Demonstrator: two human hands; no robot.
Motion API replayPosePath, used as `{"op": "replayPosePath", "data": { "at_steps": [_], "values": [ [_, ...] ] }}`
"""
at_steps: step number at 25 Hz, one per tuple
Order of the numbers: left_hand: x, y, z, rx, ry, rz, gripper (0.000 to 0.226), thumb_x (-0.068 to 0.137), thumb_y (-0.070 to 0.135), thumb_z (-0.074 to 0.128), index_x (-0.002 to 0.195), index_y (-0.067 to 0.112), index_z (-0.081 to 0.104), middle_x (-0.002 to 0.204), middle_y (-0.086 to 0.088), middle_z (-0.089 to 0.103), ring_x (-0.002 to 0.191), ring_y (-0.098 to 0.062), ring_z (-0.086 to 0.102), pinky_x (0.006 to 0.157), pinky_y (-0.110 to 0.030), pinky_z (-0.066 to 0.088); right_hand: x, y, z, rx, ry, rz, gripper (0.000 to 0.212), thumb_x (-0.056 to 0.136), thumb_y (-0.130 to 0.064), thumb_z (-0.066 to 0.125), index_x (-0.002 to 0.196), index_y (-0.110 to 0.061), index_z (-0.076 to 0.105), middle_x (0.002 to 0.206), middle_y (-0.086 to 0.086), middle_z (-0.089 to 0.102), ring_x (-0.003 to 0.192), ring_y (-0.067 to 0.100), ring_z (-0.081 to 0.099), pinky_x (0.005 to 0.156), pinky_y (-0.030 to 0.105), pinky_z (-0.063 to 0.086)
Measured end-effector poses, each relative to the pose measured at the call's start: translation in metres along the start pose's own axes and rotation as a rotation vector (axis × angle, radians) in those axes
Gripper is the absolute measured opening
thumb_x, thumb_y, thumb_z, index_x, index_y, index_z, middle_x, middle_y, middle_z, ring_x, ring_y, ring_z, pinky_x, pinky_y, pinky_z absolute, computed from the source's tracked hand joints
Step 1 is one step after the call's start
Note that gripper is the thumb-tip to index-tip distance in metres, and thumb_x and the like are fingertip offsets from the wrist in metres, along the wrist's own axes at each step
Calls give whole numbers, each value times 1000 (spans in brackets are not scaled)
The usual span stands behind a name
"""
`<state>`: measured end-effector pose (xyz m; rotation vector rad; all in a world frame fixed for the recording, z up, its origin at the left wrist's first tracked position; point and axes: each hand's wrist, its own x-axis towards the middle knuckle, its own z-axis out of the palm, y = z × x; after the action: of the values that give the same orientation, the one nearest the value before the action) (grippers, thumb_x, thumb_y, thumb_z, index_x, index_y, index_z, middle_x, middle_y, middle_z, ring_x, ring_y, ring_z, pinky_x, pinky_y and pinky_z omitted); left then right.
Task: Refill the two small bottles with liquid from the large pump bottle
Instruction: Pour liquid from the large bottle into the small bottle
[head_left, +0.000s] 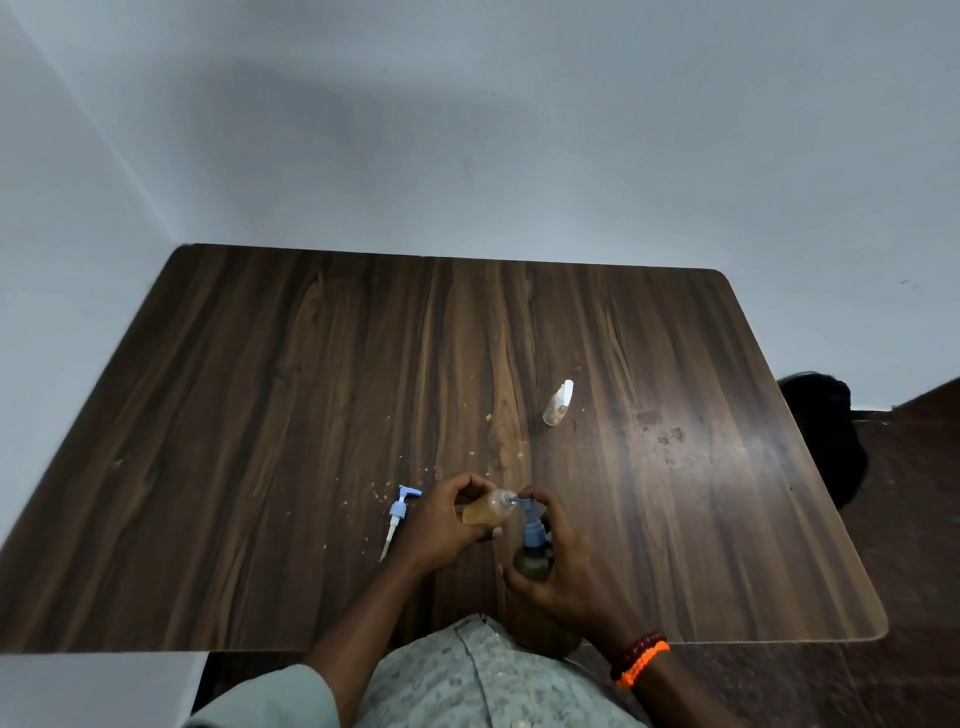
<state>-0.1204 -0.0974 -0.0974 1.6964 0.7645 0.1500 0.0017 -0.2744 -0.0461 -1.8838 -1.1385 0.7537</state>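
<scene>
Near the front edge of the surface (260, 415), our left hand (441, 525) has its fingers (470, 486) curled round a small bottle (488, 509) of amber liquid, tipped on its side with its open mouth at the blue spout. Our right hand (561, 561) wraps the large pump bottle (535, 566), one finger on top of the pump. A loose blue pump (400, 512) lies just left of the left hand. The second small bottle (558, 402) lies well apart, towards the middle.
</scene>
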Motion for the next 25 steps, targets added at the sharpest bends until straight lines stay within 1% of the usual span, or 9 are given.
{"op": "replayPosePath", "data": {
  "at_steps": [3,5,7,9,11,15,19,21,25],
  "values": [
    [-2,-1,2,22,-14,16,46,65,32,93,105,41,72,110,13,77,108,-11,74,98,-46,62,-1,2,0,22,14,24,64,80,-31,83,131,-24,44,110,-7,68,93,9,71,76,32,62],
    [-4,-2,3,35,-28,23,45,67,31,93,105,40,72,109,12,78,106,-12,75,98,-50,62,-1,1,1,44,30,23,54,82,-25,82,122,-20,47,101,-3,70,85,12,72,69,34,62],
    [-4,-2,3,22,-25,16,44,68,27,93,104,38,72,110,9,78,106,-13,76,98,-51,62,0,0,0,59,18,20,60,83,-23,82,129,-22,44,105,-3,70,88,12,72,73,30,62],
    [-2,0,2,8,-14,14,44,69,24,94,104,37,72,110,9,78,108,-12,75,98,-49,62,-1,1,0,55,-10,12,72,82,-27,83,140,-25,39,118,-9,67,100,8,70,83,26,61],
    [-3,1,1,9,-6,17,43,70,22,94,103,37,72,110,10,78,108,-10,75,98,-48,63,-2,2,0,29,-20,6,75,82,-31,83,142,-27,38,123,-12,64,105,7,69,87,25,60],
    [-6,-4,6,66,-26,39,43,67,35,91,106,38,71,108,14,78,105,-7,74,95,-48,63,-1,2,2,50,27,6,49,84,-25,81,121,-22,50,104,-8,70,90,8,71,74,24,59],
    [-6,-1,4,31,7,23,42,69,25,94,103,37,72,107,15,78,104,-4,74,97,-42,63,-1,3,-1,43,-22,9,71,82,-31,82,139,-30,40,118,-10,68,97,8,71,80,26,62],
    [-5,0,3,17,11,14,41,71,21,94,102,36,72,107,15,78,104,-3,74,97,-41,63,-4,4,-2,21,-25,17,75,80,-31,83,141,-29,38,119,-10,67,95,9,72,79,28,62],
    [-7,-4,4,43,-17,22,42,68,26,93,103,37,71,106,12,78,104,-10,76,95,-50,63,-3,2,-2,53,47,5,50,80,-27,82,119,-22,51,101,-13,70,86,8,72,70,25,60]
  ]
}}
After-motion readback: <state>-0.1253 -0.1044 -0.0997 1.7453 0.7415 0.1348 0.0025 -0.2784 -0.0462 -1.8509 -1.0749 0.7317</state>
